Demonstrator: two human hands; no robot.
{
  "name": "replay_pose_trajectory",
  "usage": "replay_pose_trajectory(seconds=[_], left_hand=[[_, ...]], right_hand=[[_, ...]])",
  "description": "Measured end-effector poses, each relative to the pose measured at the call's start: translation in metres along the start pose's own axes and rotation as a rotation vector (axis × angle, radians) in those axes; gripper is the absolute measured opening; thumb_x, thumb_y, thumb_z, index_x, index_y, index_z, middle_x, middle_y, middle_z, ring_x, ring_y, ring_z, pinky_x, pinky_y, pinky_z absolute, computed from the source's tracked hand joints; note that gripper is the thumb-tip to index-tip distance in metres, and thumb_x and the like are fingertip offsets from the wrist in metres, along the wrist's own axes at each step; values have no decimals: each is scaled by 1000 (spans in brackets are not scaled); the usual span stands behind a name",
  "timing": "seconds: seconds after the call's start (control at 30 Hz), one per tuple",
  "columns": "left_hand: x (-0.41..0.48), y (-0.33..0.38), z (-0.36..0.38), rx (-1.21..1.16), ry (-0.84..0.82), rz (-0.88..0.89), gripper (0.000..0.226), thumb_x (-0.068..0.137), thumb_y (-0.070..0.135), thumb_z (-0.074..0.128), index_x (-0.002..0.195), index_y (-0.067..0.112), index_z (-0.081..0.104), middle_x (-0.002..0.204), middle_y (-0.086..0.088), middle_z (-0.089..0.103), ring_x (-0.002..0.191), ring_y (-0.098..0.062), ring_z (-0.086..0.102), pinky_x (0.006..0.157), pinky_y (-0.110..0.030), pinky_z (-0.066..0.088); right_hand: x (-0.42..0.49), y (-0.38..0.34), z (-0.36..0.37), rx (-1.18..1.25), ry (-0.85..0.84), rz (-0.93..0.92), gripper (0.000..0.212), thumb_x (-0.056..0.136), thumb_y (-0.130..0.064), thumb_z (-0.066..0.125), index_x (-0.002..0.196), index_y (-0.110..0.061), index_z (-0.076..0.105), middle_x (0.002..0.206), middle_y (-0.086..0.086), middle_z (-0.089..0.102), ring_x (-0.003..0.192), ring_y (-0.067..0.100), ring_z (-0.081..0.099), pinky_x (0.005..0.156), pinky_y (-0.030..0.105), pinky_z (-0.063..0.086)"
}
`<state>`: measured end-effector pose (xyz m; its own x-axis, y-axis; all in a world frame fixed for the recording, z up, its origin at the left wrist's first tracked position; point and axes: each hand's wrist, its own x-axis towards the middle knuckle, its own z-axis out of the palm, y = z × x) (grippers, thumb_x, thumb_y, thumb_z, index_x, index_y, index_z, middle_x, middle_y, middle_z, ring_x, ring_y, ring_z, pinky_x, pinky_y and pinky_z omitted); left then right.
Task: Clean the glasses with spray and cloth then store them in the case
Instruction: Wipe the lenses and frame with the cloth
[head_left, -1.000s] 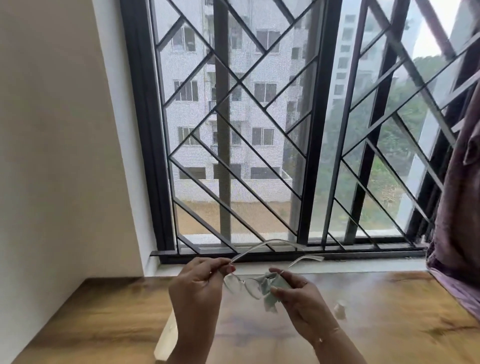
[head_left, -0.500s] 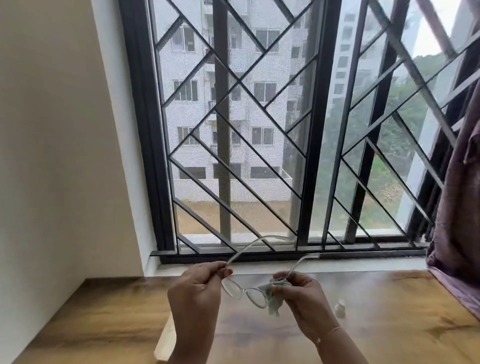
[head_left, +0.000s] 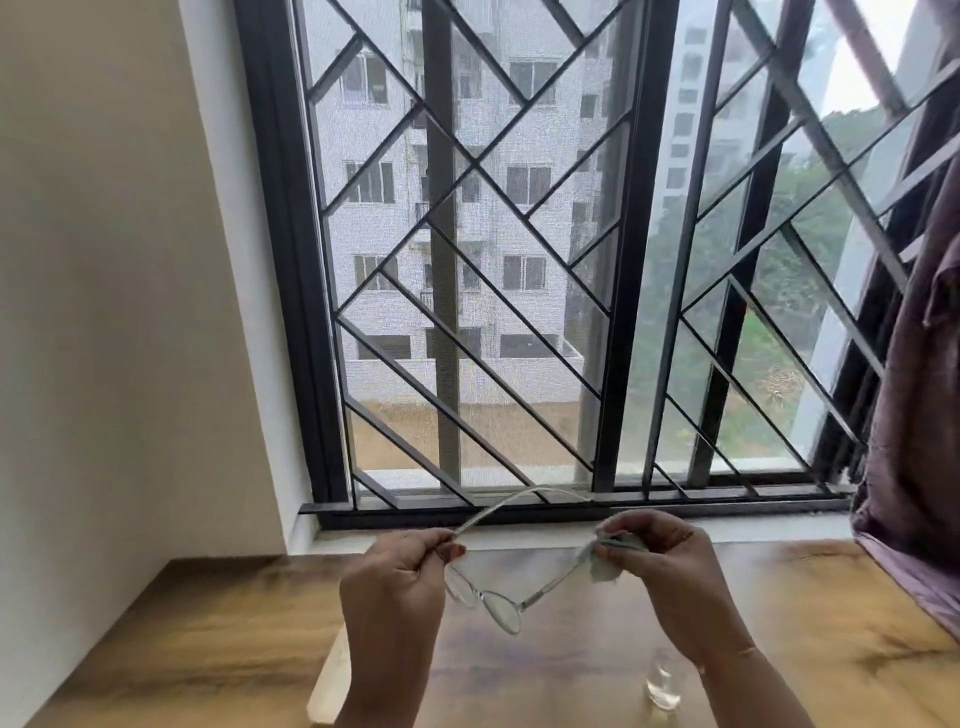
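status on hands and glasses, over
Left hand pinches glasses at one hinge. Right hand pinches cloth round other temple. Spray bottle on table below, clear of both.

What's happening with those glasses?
A person is wiping a pair of glasses above a wooden table by the window. The left hand pinches the frame at one corner. The right hand pinches a pale cloth around the other arm of the glasses. A small clear spray bottle stands on the table under the right wrist. The glasses aren't in any case yet.
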<state>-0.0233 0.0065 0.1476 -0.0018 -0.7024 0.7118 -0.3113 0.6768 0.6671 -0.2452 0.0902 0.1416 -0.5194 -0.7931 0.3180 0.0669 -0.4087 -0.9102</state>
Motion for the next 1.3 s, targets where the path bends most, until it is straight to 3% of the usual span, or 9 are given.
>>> replay_pose_trajectory(seconds=[0.17, 0.37, 0.47, 0.57, 0.73, 0.87, 0.93, 1.17, 1.3], left_hand=[[0, 0, 2, -54, 10, -93, 25, 57, -5, 80, 67, 17, 76, 66, 19, 65, 72, 18, 57, 67, 3, 38], [-1, 0, 1, -60, 14, -125, 25, 58, -3, 81, 67, 20, 76, 64, 23, 63, 70, 18, 58, 65, 3, 39], [0, 0, 1, -70, 27, -130, 27, 59, -2, 81, 67, 23, 76, 59, 29, 61, 69, 14, 60, 64, 1, 40], [1, 2, 0, -107, 33, -166, 32, 61, 1, 80, 65, 31, 72, 62, 36, 63, 66, 8, 61, 60, -4, 42], [1, 7, 1, -144, 43, -199, 45, 62, 2, 80, 60, 45, 66, 66, 38, 63, 57, 7, 60, 56, -7, 42], [-2, 4, 3, -183, 56, -236, 54, 61, 4, 81, 54, 54, 62, 64, 25, 68, 41, 7, 49, 49, -22, 43], [-3, 4, 3, -179, 48, -227, 54, 59, 5, 82, 53, 54, 61, 62, 30, 66, 45, 7, 53, 53, -23, 46], [-2, -1, 1, -155, 27, -197, 52, 59, 0, 81, 56, 49, 63, 64, 38, 62, 66, 9, 63, 61, -3, 43], [-2, -5, 1, -137, 25, -180, 50, 62, -2, 79, 57, 46, 65, 63, 39, 62, 64, 5, 63, 61, -8, 46]], right_hand=[[-7, -9, -14, -52, -24, -142, 22, 50, 6, 75, 71, -1, 71, 75, 13, 73, 70, 20, 70, 61, 23, 56], [-11, -25, -22, 64, 8, -187, 21, 44, -2, 75, 63, -3, 70, 73, 13, 72, 67, 31, 69, 60, 31, 58], [-13, -17, -28, 268, 78, -125, 21, 57, 13, 64, 67, -4, 70, 72, 12, 72, 64, 27, 70, 61, 25, 58], [-19, 7, -26, 357, 163, 28, 36, 70, 26, 49, 72, -2, 71, 72, 15, 71, 62, 20, 70, 58, 20, 57], [-35, 38, 10, 351, 143, 198, 32, 56, 19, 58, 86, 10, 66, 70, 20, 72, 53, 26, 68, 44, 26, 54], [-36, 48, 25, 326, 103, 256, 34, 58, 23, 59, 87, 9, 68, 77, 27, 71, 61, 28, 70, 49, 26, 55], [-34, 48, 29, 300, 75, 265, 31, 61, 25, 57, 85, 8, 69, 78, 29, 71, 63, 29, 70, 49, 26, 55], [-24, 43, 25, 172, 111, 215, 24, 61, 24, 63, 73, 5, 70, 69, 22, 69, 60, 26, 67, 53, 23, 55], [-11, 32, 18, 180, 129, 156, 20, 54, 15, 69, 66, 0, 72, 68, 17, 70, 60, 22, 66, 56, 21, 55]])
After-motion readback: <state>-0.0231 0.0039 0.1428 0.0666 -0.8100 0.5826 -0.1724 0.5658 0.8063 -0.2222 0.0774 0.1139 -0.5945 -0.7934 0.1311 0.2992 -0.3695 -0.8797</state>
